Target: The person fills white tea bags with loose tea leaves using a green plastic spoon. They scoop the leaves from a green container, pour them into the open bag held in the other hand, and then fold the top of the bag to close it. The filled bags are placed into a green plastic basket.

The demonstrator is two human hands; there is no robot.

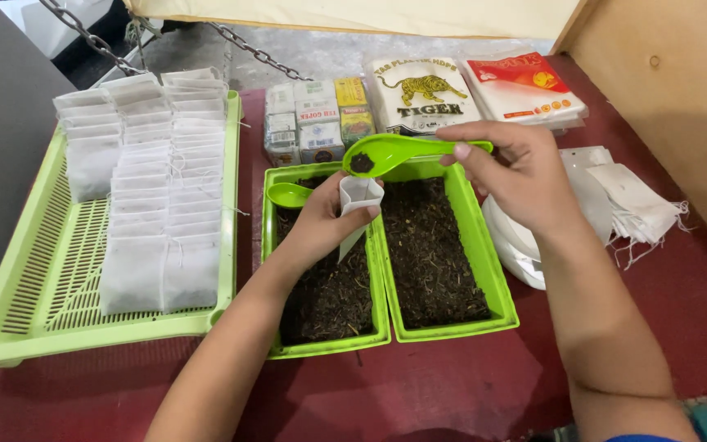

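My right hand (521, 176) grips the handle of a green plastic spoon (394, 152) whose bowl carries a small heap of dark loose tea. The bowl hovers just above a small white filter bag (359, 196), which my left hand (321, 221) holds upright with its mouth open. Both hands are over two green trays of dark tea leaves, the left tray (329, 344) and the right tray (460, 327). A second green spoon (290, 194) lies at the far end of the left tray.
A large green slotted basket (34, 270) at left holds rows of several filled white bags (161, 205). Small tea boxes (317, 119) and two flat packets (423, 94) stand at the back. Loose white bags with strings (632, 200) and a white scale (517, 245) lie at right.
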